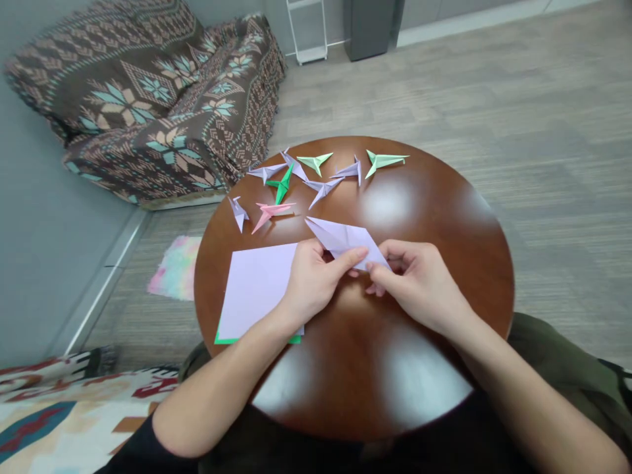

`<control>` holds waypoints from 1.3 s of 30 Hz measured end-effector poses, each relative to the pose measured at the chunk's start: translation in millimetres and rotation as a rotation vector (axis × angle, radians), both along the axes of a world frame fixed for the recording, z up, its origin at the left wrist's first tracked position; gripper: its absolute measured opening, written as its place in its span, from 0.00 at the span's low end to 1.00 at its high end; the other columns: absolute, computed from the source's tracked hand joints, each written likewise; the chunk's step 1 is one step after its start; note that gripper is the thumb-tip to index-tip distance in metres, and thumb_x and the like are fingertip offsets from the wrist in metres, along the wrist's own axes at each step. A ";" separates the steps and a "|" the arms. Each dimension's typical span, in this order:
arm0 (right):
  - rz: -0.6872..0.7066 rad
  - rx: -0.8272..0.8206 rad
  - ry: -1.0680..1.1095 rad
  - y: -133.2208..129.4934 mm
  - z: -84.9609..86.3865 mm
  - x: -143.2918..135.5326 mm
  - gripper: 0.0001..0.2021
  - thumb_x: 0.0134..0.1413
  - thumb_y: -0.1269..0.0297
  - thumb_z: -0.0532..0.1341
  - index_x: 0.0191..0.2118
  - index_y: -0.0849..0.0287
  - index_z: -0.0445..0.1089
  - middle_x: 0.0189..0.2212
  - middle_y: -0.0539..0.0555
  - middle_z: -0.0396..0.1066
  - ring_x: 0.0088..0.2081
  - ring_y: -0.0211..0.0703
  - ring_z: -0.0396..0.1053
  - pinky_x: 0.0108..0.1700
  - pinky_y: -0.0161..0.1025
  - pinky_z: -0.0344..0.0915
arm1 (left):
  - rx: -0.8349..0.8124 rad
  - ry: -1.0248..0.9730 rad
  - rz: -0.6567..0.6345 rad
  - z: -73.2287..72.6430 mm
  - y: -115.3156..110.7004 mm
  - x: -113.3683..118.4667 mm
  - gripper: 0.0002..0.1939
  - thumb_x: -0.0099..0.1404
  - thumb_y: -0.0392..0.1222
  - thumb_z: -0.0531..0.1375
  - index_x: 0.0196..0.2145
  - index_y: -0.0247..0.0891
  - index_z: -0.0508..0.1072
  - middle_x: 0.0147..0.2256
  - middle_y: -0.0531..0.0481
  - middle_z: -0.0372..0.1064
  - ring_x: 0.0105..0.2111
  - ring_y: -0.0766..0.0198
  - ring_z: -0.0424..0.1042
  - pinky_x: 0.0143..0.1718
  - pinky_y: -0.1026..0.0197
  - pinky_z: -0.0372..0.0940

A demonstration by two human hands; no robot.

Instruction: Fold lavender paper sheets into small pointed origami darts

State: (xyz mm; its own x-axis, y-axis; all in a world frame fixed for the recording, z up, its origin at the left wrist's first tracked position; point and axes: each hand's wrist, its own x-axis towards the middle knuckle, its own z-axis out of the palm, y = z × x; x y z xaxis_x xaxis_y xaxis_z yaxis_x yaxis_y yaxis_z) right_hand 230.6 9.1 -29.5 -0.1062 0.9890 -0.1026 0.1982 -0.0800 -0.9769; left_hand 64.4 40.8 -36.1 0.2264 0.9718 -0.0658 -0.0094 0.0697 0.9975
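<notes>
Bare forearms (pixel 232 375) over round table (pixel 459 237); left hand (pixel 313 280), right hand (pixel 424 283): fingers (pixel 353 257) gripping folded lilac paper (pixel 344 234).

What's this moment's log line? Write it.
left hand: holds folded paper | right hand: at its edge | sheets: on table | origami: beyond hands

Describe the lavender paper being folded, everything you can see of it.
The lavender folded paper looks thin, matte and creased, partly folded into a long kite-like shape. One narrow point aims up and left, over the brown table. The left hand and right hand both grip its near edge.
</notes>
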 end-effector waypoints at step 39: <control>0.076 -0.126 0.232 4.4 -2.9 6.0 0.07 0.52 0.66 0.66 0.26 0.61 0.72 0.23 0.49 0.73 0.26 0.38 0.74 0.32 0.36 0.74 | -0.119 -0.093 -0.088 -10.2 4.4 -2.6 0.15 0.55 0.46 0.74 0.24 0.32 0.76 0.22 0.52 0.72 0.20 0.70 0.67 0.21 0.68 0.63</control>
